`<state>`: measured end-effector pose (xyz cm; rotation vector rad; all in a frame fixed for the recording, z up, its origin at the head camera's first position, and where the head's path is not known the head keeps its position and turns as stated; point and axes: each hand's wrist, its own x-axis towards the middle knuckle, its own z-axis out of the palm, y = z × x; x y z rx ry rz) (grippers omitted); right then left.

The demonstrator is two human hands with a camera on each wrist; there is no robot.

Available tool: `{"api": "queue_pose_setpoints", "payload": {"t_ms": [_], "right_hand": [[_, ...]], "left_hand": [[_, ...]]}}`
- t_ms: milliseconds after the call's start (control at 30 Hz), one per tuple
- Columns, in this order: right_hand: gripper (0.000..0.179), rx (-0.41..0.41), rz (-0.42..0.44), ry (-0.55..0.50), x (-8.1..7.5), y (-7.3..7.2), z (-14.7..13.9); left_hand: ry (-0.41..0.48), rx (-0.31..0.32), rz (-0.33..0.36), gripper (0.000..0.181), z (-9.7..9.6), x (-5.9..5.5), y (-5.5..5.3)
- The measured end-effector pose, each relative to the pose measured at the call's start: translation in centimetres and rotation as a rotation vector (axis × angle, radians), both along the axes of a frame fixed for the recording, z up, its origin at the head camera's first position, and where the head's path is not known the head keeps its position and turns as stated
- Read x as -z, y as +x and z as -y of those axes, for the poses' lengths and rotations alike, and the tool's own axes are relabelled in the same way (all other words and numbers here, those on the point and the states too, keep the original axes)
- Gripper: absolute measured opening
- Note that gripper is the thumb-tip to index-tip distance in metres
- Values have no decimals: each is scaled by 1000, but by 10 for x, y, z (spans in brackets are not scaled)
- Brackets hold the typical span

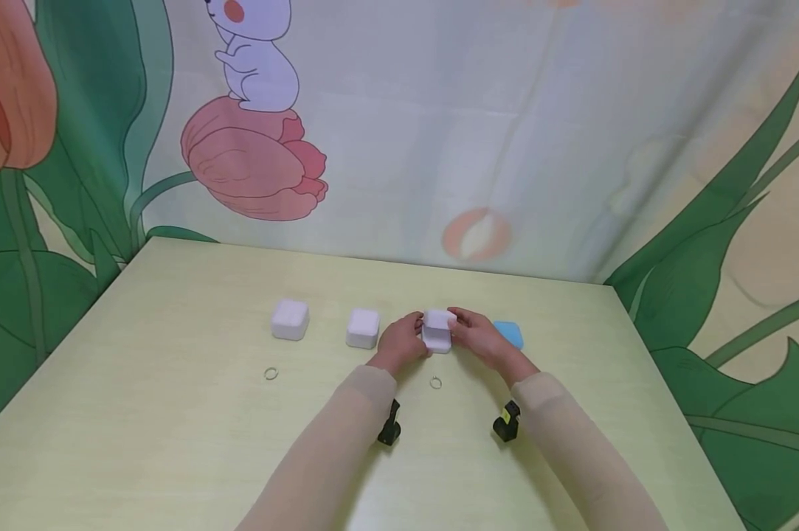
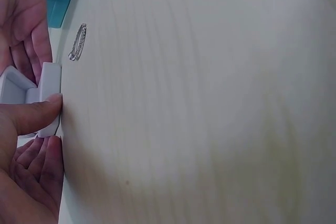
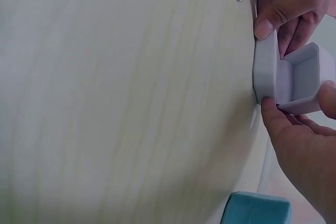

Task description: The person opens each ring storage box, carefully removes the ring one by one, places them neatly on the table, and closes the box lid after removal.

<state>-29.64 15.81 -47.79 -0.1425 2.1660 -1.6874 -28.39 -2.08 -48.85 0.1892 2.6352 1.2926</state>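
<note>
A small white ring box [image 1: 437, 341] stands with its lid raised on the table, between both hands. My left hand [image 1: 401, 344] grips the base of the box from the left, the thumb laid along its front side in the left wrist view. On the other side, my right hand [image 1: 480, 338] holds the box, its thumb at the raised lid [image 3: 307, 80] and a finger at the base. The lid's hollow inside shows in the right wrist view. Nearer the front lies a silver ring [image 1: 435, 383], studded with small stones in the left wrist view.
Two more white ring boxes [image 1: 290, 319] [image 1: 363, 329], both closed, stand to the left along the same row. Beside my right hand is a blue box [image 1: 509, 334], partly covered by the wrist. Another ring [image 1: 271, 373] lies at the left. A printed curtain [image 1: 386, 147] hangs behind the table.
</note>
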Motion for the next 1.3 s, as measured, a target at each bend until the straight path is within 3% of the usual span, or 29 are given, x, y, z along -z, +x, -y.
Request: {"api": "queue_pose_setpoints", "payload": {"t_ms": [367,467,500,600,700,733,867,1300], "right_hand": [[55,34,17,10,5,2,3],[56,35,22,12,6,3,3],[56,35,20,15,5,4,3],[56,22,-7,44,4,6,2],[56,16,-47,92,4,9,1],[56,17,-60,109,4,9,1],[56,26,-83,142,7,9,0],[56,11,-93,110,7,15,1]], "left_hand": [[-3,5,8,78,0,2,-3],[-7,11,12,78,0,8,-8],[-14,18,-19,78,0,17,-14],[-28,22,-28,77,1,20,-16],[-10,20,-24,79,1,16,-13],[-3,13,6,79,1,5,-7],[-9,7,-5,78,1,-1,0],[-9,16,-15,77,1,0,1]]}}
